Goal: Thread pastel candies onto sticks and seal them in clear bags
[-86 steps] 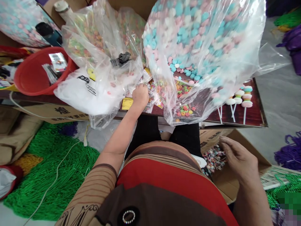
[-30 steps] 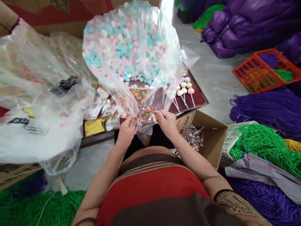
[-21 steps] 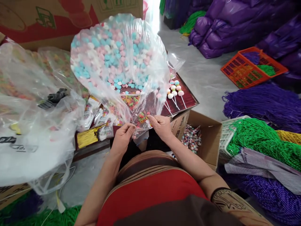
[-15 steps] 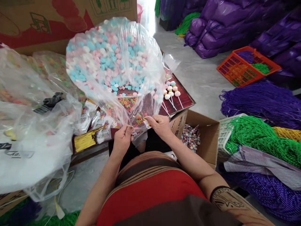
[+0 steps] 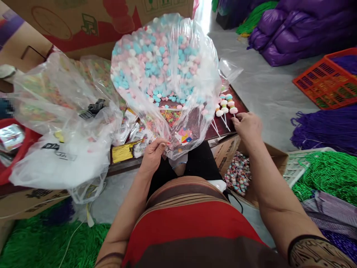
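My left hand (image 5: 154, 153) is closed in a pinch on a clear plastic bag (image 5: 192, 147) with a colourful cartoon print, in front of my lap. Whether this is a separate small bag or part of the large one behind it, I cannot tell. The large clear bag (image 5: 170, 56) is full of pink, blue and white marshmallows. At the table's right end, my right hand (image 5: 249, 128) has thumb and fingers closed round the stick of a marshmallow skewer (image 5: 232, 105). Other marshmallow skewers (image 5: 224, 106) lie beside it, sticks towards me.
Yellow twist ties (image 5: 122, 153) and printed packets (image 5: 126, 126) lie on the left. A carton (image 5: 279, 158) of wrapped sweets stands below my right arm. Bags of coloured rings (image 5: 52, 89), an orange crate (image 5: 320, 80) and a green cord bundle (image 5: 331, 171) are around.
My right hand has let go of the clear plastic and moved right to the marshmallow skewers. My left hand keeps its pinch. The whole view has swung left.
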`<state>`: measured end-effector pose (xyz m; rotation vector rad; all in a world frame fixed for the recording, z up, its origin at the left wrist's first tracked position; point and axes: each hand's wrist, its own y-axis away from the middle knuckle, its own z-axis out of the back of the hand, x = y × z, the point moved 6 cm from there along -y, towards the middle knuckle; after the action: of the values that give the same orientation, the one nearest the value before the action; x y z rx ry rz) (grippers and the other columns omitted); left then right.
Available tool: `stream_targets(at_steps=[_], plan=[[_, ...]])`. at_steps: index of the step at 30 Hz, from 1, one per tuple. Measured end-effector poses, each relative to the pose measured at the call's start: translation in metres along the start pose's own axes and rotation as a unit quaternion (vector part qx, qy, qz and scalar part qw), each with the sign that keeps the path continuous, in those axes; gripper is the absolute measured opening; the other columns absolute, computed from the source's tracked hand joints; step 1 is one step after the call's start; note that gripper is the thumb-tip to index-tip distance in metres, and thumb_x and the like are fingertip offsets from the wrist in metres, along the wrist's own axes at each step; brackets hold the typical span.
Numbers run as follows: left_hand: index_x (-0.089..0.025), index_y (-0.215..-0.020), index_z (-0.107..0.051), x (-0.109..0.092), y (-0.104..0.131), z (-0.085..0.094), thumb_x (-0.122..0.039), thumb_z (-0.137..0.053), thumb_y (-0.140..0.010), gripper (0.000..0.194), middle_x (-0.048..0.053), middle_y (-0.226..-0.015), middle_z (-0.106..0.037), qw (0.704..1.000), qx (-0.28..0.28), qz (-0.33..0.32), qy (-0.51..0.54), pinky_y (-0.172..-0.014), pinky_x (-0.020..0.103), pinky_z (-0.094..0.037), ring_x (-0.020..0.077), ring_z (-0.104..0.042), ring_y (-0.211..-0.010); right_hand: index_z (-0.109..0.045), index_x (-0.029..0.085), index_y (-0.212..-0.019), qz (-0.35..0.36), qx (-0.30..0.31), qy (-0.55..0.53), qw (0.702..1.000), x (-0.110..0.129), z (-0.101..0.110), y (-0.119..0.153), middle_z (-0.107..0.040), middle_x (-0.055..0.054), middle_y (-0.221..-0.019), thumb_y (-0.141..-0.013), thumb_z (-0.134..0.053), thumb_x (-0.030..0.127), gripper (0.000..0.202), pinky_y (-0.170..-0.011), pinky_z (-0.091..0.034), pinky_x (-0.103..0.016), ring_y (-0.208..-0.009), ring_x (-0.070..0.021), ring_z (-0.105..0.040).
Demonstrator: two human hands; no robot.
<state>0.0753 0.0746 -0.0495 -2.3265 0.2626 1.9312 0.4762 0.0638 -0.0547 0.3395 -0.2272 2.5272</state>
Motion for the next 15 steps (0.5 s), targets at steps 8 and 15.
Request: stream_targets(at_steps=[8, 15], plan=[[-0.021, -0.083, -0.072, -0.006, 0.001, 0.001, -0.062, -0.076, -0.08, 0.041, 0.002, -0.082, -0.071, 0.996, 0.012, -0.04, -0.078, -0.069, 0.028, -0.05, 0.0141, -0.061, -0.073, -0.059, 0.023, -0.065, -0.105, -0.107, -0.136, 0.979, -0.028, 0.003, -0.016, -0.061, -0.007, -0.065, -0.075, -0.067, 0.018, 0.014, -0.071, -0.037, -0.037, -0.063, -0.018, -0.044], [-0.024, -0.086, -0.074, -0.013, -0.002, 0.003, -0.053, -0.07, -0.09, 0.029, 0.002, -0.086, -0.071, 0.99, 0.033, -0.097, -0.094, -0.077, 0.03, -0.049, 0.0154, -0.062, -0.081, -0.07, 0.022, -0.075, 0.035, -0.169, -0.506, 0.845, -0.011, 0.051, 0.046, -0.066, -0.001, -0.062, -0.072, -0.076, 0.035, 0.015, -0.061, -0.047, -0.034, -0.055, -0.0152, -0.055]])
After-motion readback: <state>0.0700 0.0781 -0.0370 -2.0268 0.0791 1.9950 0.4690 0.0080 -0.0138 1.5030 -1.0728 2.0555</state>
